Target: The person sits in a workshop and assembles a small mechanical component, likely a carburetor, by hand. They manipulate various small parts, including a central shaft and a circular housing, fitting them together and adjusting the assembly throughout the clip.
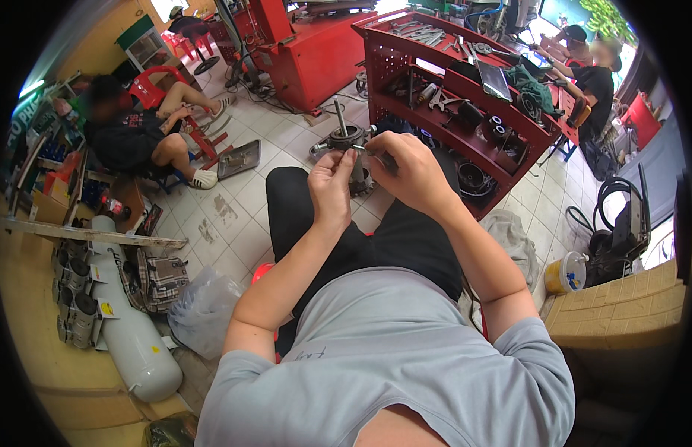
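Note:
Close together in front of my knees, my left hand (332,182) and my right hand (413,167) are both closed in a pinch. Between their fingertips shows a small, thin, light-coloured piece (359,147), too small to name. My left thumb and forefinger grip one end of it. The right fingers curl at its other end and partly hide it. Just beyond the hands stands a metal fixture (346,135) with a round top and side screws, and an upright metal rod (339,115) rises from it. My hands cover much of its lower part.
Ahead to the right stands a red tool cart (450,115) with wrenches (420,33) on top. A metal tray (239,159) lies on the tiled floor near a seated person (134,138). A grey cylinder (134,328) and a plastic bag (204,309) are at my left, a white-lidded bucket (566,274) at right.

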The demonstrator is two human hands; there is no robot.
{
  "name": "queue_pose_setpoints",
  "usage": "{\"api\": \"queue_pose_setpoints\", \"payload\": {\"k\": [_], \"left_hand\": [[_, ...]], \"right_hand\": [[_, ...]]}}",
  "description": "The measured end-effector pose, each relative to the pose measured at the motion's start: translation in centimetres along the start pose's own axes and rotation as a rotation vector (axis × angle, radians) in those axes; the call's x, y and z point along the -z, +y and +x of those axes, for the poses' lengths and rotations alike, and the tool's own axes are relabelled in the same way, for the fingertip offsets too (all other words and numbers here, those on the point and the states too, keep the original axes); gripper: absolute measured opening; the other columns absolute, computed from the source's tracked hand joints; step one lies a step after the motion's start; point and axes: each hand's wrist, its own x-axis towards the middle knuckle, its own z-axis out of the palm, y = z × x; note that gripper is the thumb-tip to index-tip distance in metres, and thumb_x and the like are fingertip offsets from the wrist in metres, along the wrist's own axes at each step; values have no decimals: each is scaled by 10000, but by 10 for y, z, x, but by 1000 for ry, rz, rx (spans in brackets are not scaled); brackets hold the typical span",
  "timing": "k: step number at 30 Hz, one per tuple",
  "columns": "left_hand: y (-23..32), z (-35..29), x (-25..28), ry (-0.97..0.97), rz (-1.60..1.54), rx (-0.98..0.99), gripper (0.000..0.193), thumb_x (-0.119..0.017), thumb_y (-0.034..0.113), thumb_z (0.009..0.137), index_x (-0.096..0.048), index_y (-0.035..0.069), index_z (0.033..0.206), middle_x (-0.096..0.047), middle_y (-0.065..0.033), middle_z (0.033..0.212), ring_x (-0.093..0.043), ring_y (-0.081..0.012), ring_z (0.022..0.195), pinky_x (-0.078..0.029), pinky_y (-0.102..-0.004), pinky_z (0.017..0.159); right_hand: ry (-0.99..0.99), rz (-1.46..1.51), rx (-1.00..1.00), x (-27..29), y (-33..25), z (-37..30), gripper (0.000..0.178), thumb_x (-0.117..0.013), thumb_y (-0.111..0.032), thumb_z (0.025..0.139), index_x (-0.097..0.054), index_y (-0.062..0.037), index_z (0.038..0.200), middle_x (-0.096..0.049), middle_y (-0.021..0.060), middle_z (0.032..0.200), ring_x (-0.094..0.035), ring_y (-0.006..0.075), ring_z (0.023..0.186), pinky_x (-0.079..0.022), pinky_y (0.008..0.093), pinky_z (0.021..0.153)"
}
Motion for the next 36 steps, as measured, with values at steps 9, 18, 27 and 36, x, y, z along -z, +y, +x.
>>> {"api": "queue_pose_setpoints", "payload": {"k": [9, 18, 27, 36], "left_hand": [[9, 1, -6, 21, 122, -97, 91, -657, 44, 934, -676, -21, 995, -679, -16, 895, -590, -32, 785, -447, -174, 697], [8, 1, -5, 6, 199, -152, 104, -652, 49, 938, -678, -29, 1001, -687, -24, 907, -603, -40, 804, -457, -176, 716], [8, 1, -1, 11, 311, -182, 98, -665, 56, 930, -688, -21, 987, -670, 3, 873, -566, -32, 753, -421, -177, 657], [4, 0, -1, 8, 343, -199, 102, -671, 70, 931, -695, -25, 958, -645, 16, 846, -522, -16, 721, -408, -186, 621]], "right_hand": [[37, -27, 61, 0, -5, -1, 232, -722, -37, 771, -630, -36, 984, -640, 98, 870, -608, 285, 798, -488, 376, 720], [90, -77, 125, -1, -6, 1, 213, -701, -61, 744, -600, -50, 931, -618, 87, 764, -619, 274, 748, -457, 375, 738], [126, -359, 122, -3, -14, -2, 202, -744, -207, 803, -576, -97, 777, -570, 19, 639, -572, 196, 614, -369, 349, 646], [110, -413, 32, -7, -11, -7, 336, -665, -237, 890, -495, -115, 627, -490, 49, 488, -503, 238, 455, -331, 370, 587]]}}
